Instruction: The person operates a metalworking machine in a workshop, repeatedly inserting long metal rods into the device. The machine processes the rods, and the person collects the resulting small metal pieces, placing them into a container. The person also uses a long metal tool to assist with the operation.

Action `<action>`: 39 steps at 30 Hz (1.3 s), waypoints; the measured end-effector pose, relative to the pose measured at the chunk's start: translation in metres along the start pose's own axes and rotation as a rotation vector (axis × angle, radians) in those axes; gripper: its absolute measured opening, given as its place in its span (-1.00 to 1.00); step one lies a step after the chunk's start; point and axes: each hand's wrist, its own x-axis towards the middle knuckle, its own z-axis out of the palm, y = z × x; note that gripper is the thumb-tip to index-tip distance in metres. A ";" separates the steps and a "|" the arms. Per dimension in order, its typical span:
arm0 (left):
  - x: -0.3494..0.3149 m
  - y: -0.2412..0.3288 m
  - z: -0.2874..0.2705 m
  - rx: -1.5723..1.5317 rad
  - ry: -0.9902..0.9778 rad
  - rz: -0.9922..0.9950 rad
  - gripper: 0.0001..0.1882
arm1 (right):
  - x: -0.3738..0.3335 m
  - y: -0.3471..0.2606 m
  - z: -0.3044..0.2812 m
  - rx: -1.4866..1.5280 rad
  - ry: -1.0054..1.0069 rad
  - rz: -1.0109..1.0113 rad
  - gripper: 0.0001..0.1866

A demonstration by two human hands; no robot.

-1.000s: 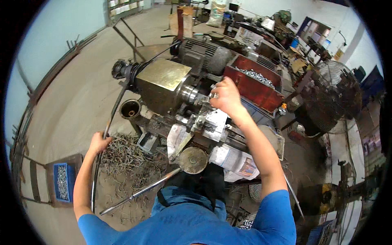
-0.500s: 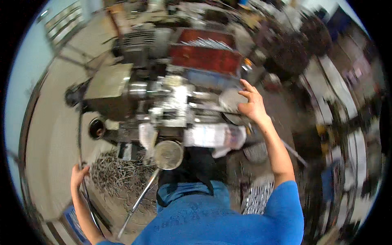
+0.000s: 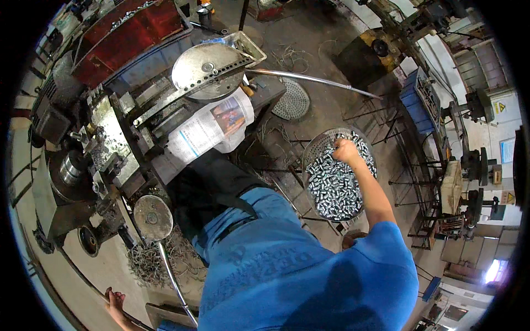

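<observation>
My right hand (image 3: 345, 151) reaches into a round perforated basin (image 3: 316, 148) heaped with short, shiny metal cylinders (image 3: 338, 187). Its fingers are drawn together at the pile's far edge; whatever they pinch is hidden. Low at the far left, my left hand (image 3: 115, 300) is closed around a long dark rod (image 3: 83, 277) that slants down from the machine. Between my arms, the machine's metal bed (image 3: 117, 138) carries a newspaper (image 3: 201, 132) on its near side. Close to my body is a round metal disc (image 3: 153, 217) above a shiny bar (image 3: 170, 270).
Tangled metal shavings (image 3: 160, 259) cover the floor beside the machine. A red bin (image 3: 130, 41) stands behind it. A large round plate (image 3: 207, 69) sits at the bed's end, with a long metal bar (image 3: 314, 79) extending rightward. A blue crate (image 3: 419, 99) is at the right.
The view has swung right. My right hand has gone from beside the round plate on the machine down into the basin of cylinders. My left hand is still at the dark rod.
</observation>
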 end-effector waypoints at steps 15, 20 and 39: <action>-0.021 0.017 0.001 1.155 0.364 0.440 -0.56 | -0.013 -0.027 0.008 0.231 0.260 -0.304 -0.45; -0.085 0.163 0.130 0.512 0.256 0.712 -0.64 | -0.053 -0.177 -0.090 0.534 0.349 -0.891 -0.47; -0.105 0.228 0.256 0.267 -0.426 0.954 -0.66 | -0.186 -0.448 -0.184 0.463 0.277 -1.968 -0.58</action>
